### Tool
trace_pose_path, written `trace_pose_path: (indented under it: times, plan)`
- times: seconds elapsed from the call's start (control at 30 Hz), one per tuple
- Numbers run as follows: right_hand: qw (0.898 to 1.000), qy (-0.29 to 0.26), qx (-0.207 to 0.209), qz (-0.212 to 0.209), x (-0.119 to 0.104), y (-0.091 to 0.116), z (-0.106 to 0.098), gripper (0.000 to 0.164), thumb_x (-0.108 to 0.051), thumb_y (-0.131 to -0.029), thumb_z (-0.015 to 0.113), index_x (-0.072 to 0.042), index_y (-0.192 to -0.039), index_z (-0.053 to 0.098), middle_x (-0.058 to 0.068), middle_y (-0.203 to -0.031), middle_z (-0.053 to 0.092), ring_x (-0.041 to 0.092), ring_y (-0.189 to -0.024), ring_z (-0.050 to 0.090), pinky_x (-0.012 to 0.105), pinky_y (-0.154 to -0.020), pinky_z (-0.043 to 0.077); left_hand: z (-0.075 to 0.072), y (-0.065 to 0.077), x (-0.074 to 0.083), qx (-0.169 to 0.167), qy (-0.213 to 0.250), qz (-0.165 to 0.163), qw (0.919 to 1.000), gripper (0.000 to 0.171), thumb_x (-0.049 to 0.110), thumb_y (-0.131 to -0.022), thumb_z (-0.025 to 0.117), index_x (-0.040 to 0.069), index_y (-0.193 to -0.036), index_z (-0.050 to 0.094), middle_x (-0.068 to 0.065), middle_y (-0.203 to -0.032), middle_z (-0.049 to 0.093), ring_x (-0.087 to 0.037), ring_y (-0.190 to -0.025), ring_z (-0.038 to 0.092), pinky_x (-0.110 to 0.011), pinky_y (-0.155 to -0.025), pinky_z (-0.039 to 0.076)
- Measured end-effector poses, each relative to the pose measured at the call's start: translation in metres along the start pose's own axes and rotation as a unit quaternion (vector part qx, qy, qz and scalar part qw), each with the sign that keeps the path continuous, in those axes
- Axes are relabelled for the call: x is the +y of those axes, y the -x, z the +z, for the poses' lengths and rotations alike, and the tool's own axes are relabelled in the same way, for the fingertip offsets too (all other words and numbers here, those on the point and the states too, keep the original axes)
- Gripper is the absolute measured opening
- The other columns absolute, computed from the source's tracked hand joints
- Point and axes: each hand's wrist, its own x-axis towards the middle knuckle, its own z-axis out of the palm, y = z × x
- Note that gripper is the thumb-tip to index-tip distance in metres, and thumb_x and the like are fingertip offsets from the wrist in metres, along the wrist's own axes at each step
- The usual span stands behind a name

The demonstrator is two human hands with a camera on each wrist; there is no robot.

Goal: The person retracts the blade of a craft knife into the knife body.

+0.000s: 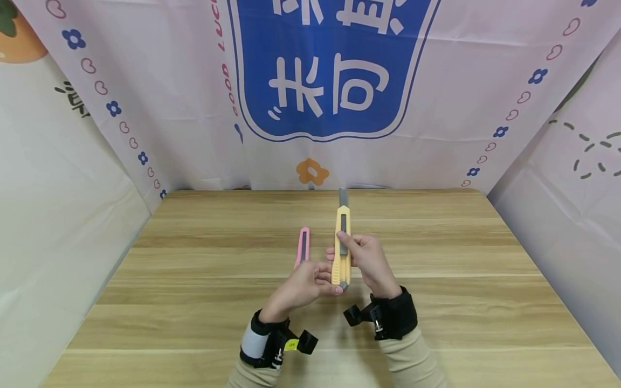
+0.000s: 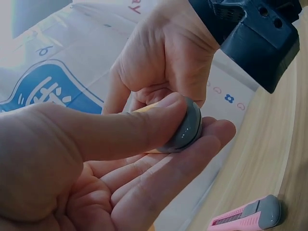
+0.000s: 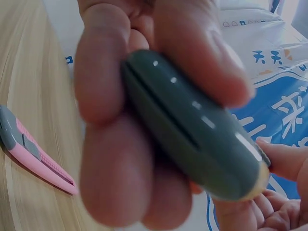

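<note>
A yellow utility knife (image 1: 342, 272) is held upright between both hands, its grey blade (image 1: 343, 197) extended from the far end. My left hand (image 1: 306, 284) pinches the grey end cap (image 2: 185, 130) at its near end, thumb on one side and fingers on the other. Higher on the body, my right hand (image 1: 372, 263) grips the knife, with the thumb lying over the dark slider (image 1: 343, 249). Left of the hands, a pink utility knife (image 1: 303, 245) lies on the table, its near end hidden behind the left hand in the head view.
The wood-grain table (image 1: 194, 302) is backed by a white printed cloth (image 1: 170, 124) with a blue panel. More pale cloth hangs at both sides. Each wrist wears a black strap (image 1: 397, 315) with a small camera.
</note>
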Motion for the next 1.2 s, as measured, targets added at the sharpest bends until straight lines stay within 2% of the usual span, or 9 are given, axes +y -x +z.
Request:
trace_pose_path:
  times: [0.3,0.5,0.87,1.2]
  plan:
    - [1.000,-0.009,-0.021,-0.020,0.0013,-0.0001,-0.0024,0.047,-0.030,-0.097,0.057,0.015,-0.108,0.062,-0.007,-0.073,0.076,0.010,-0.078,0.075,0.025,-0.072,0.061,0.0006,0.0015,0.0007,-0.003,-0.002,0.007,1.0000,0.031,0.003,-0.087,0.068,-0.007,-0.116,0.062,-0.023,-0.105,0.072,-0.024,-0.094,0.073,-0.023,-0.079,0.060]
    - [0.999,-0.011,-0.037,-0.030,0.0017,-0.0001,-0.0042,0.048,-0.031,-0.097,0.056,0.016,-0.108,0.061,-0.007,-0.073,0.076,0.011,-0.079,0.075,0.026,-0.071,0.061,0.0006,0.0013,0.0001,-0.005,0.006,0.002,1.0000,0.032,0.004,-0.087,0.068,-0.006,-0.117,0.062,-0.023,-0.106,0.072,-0.022,-0.094,0.073,-0.024,-0.080,0.060]
    - [0.998,-0.022,-0.039,-0.032,0.0009,0.0000,-0.0043,0.047,-0.028,-0.097,0.057,0.017,-0.110,0.060,-0.004,-0.075,0.077,0.016,-0.082,0.075,0.027,-0.071,0.062,-0.0004,0.0007,-0.0008,-0.010,0.014,0.006,0.9998,0.031,0.002,-0.086,0.067,-0.007,-0.116,0.062,-0.024,-0.106,0.072,-0.022,-0.094,0.073,-0.023,-0.080,0.060]
    - [0.999,-0.018,-0.036,-0.026,-0.0032,0.0044,-0.0048,0.041,-0.024,-0.098,0.057,0.014,-0.113,0.060,-0.006,-0.073,0.076,0.010,-0.076,0.074,0.026,-0.071,0.061,-0.0008,0.0011,-0.0019,-0.020,0.027,0.013,0.9994,0.030,0.003,-0.087,0.067,-0.009,-0.114,0.061,-0.026,-0.106,0.071,-0.019,-0.093,0.072,-0.023,-0.080,0.060]
